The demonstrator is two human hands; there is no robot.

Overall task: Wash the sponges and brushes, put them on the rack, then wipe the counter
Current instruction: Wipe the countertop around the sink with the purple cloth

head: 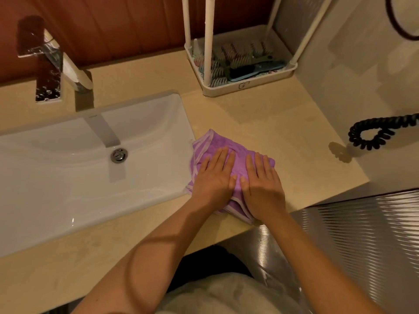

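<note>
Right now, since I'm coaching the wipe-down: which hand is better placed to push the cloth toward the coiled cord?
Right, probably. The right hand lies flat on the purple cloth nearer the coiled cord; the left hand presses its side by the sink.

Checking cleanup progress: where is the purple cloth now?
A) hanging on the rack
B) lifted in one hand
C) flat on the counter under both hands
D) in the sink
C: the left hand and right hand press flat on the cloth, which lies on the counter.

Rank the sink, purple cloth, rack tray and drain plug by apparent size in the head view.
sink
rack tray and purple cloth: too alike to rank
drain plug
</note>
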